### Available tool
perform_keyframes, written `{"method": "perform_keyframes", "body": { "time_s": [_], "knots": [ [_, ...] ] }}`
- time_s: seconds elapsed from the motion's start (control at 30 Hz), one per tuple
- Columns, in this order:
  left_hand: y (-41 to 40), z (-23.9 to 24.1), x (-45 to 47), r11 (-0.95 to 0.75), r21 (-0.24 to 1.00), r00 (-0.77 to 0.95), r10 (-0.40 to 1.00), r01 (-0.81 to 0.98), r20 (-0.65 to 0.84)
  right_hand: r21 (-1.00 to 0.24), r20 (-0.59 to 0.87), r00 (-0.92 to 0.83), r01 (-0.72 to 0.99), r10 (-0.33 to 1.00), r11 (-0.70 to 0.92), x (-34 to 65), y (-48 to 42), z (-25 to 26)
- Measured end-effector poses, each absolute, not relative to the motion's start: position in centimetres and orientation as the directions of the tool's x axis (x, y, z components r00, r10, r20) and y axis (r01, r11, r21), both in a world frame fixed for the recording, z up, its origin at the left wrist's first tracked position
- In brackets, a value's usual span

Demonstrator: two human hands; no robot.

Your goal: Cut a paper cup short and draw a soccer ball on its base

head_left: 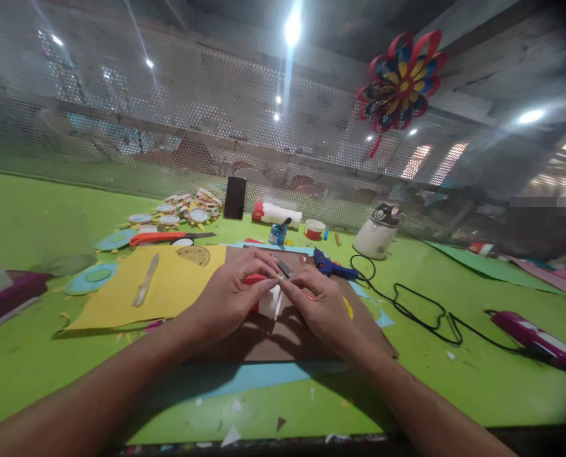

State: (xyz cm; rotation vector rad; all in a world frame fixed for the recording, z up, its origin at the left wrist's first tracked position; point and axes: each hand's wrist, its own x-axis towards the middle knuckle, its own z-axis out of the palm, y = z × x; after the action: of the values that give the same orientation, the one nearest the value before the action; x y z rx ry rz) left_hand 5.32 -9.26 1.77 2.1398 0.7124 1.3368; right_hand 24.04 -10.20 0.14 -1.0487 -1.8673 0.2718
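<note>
Two hands on one small item, dead centre of my feed. L hand (230, 295) and R hand (318, 306) both curl inward, fingertips pinching the top of a white paper piece (269, 304) from either side, so each hand is closed on it. The piece stands on the brown board (273, 339). A red paper scrap (253, 279) touches it at approx 10 o'clock, mostly hidden under the L fingers.

From the hands:
- Yellow sheet (169, 289) lies at 9 o'clock, overlapping the board's edge.
- Orange cutter (162, 238) is beyond it at 10.
- Phone (235, 198) stands upright at 12, against the mesh.
- Blue glue gun (333, 266) lies near at 1 o'clock, just past the R fingertips.
- Its black cord (407, 308) snakes off toward 3.
- White jug (377, 236) sits at 2, well apart.
- Paper flower (401, 79) hangs high on the mesh, also approx 1 o'clock.

Everything rests on the green table (49, 209). I can't tell if the white piece is glued or just folded.
</note>
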Motion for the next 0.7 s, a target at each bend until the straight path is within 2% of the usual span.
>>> {"method": "perform_keyframes", "body": {
  "time_s": [0.23, 0.6, 0.7],
  "knots": [
    [-9.3, 1.7, 5.3, -0.681, 0.716, 0.384, 0.709, 0.152, 0.592, -0.581, 0.614, -0.188, 0.549, 0.766, 0.601, 24.1, -10.3, 0.3],
    [-9.7, 1.9, 5.6, -0.454, 0.891, 0.414, 0.812, 0.002, 0.412, -0.581, 0.587, -0.23, 0.549, 0.776, 0.602, 24.3, -10.3, 0.5],
    [-10.0, 2.0, 5.5, -0.344, 0.937, 0.48, 0.812, -0.064, 0.331, -0.573, 0.56, -0.256, 0.568, 0.788, 0.591, 24.6, -10.6, 1.3]
  ]
}}
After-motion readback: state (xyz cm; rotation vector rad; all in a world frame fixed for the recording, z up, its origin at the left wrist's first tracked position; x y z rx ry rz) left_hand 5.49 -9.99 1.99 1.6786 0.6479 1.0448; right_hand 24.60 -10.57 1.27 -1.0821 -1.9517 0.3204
